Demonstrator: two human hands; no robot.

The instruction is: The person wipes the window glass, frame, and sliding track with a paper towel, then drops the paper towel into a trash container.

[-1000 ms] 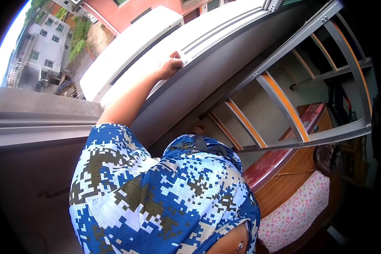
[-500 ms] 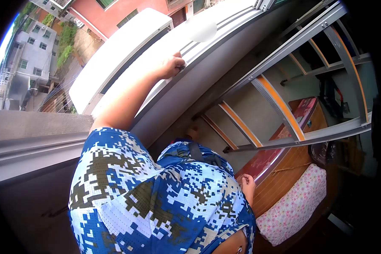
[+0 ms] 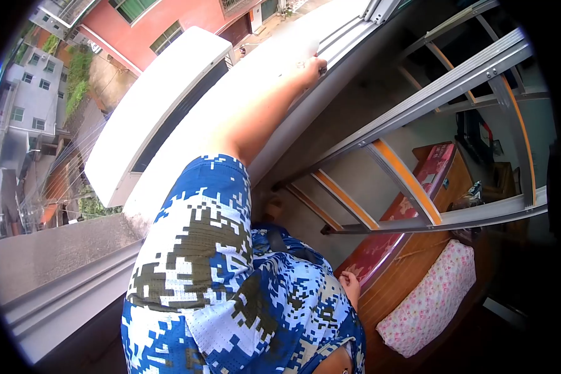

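Note:
My left arm reaches far out along the white window sill (image 3: 187, 149). My left hand (image 3: 311, 66) lies on the grey window rail (image 3: 349, 31) at the top, fingers curled over its edge. A white sheet-like thing (image 3: 300, 47) sits right at the fingertips; whether the hand grips it is unclear. My right hand (image 3: 350, 288) hangs low by my hip, loosely curled and holding nothing, just above the wooden bed board (image 3: 411, 265). My blue camouflage shirt (image 3: 230, 280) fills the lower middle.
A metal ladder (image 3: 411, 181) with orange-edged rungs leans across the right side. Below it is a bed with a red-edged frame (image 3: 417, 193) and a pink flowered cushion (image 3: 427, 299). Outside the window stand a white air-conditioner unit (image 3: 149, 106) and buildings far below.
My left hand slid further along the rail, up and to the right, reaching the white thing. My body leaned after it, and the right hand came into view by my hip.

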